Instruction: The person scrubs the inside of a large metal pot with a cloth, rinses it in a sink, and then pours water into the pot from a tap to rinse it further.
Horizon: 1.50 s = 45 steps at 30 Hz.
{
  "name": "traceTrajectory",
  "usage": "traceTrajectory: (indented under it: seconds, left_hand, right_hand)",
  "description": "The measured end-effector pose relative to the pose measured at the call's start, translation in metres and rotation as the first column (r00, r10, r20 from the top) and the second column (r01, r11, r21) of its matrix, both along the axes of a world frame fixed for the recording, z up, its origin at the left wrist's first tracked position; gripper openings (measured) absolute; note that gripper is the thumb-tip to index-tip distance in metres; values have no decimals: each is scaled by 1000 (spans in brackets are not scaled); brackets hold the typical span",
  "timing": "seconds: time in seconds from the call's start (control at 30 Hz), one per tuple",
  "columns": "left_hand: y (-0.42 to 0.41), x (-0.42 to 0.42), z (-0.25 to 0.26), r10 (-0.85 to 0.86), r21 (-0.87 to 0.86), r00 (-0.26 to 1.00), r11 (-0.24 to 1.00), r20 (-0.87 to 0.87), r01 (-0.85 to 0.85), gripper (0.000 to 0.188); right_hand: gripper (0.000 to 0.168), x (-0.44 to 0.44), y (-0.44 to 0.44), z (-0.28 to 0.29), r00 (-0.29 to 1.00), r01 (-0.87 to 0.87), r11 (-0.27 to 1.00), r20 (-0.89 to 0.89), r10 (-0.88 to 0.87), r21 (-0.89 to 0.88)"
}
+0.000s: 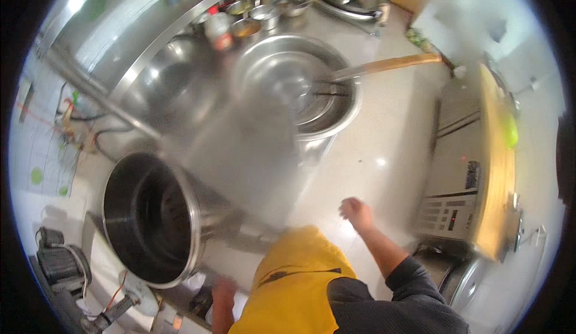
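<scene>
My right hand [356, 212] is held out over the pale floor with its fingers curled; no held object shows. Low in the picture, my left hand [223, 286] is blurred beside the yellow apron [299, 284], near the base of a large, deep metal pot [195, 217], and its fingers cannot be made out. The pot stands open with a dark inside. Ahead of me, a wide stainless steel basin [353, 113] holds a smaller round metal vessel, and a wooden-handled tool [391, 65] rests across its rim.
A large wok [175, 86] lies left of the basin. Behind are a red-capped bottle [218, 28], metal bowls [265, 16] and a round pan with a ladle [344, 12]. A metal pipe [108, 104] crosses at left. Cabinet-like appliances [450, 172] with a wooden board stand right.
</scene>
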<state>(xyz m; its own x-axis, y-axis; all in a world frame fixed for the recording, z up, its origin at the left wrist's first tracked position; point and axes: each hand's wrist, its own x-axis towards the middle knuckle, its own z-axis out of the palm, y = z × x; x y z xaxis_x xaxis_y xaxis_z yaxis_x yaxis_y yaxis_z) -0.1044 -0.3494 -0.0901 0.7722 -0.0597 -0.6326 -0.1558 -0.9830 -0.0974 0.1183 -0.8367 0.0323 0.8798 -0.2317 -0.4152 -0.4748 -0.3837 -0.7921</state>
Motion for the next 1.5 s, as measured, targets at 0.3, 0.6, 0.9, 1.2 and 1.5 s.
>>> traceTrajectory:
  seconds: [0.3, 0.6, 0.9, 1.2, 1.5]
  left_hand:
    - [-76, 29, -27, 293, -381, 956, 885, 14, -266, 18]
    - [-322, 169, 9, 459, -332, 859, 793, -228, -511, 17]
    - [-512, 348, 35, 606, -279, 677, 623, -418, -730, 18]
    - [-725, 524, -54, 468, -522, 869, 706, -162, -478, 33]
    - [-887, 711, -44, 641, -318, 744, 677, -187, -664, 50]
  right_hand:
    - [49, -122, -184, -108, 919, 192, 821, -194, -342, -537]
    - [46, -123, -386, -91, 820, 321, 898, -385, -423, -301]
    - [39, 60, -583, -45, 814, 530, 845, -235, -530, -68]
    - [29, -4, -780, -107, 352, -702, 686, -931, 98, -193]
    - [26, 238, -934, -106, 491, -55, 969, -852, -182, -239]
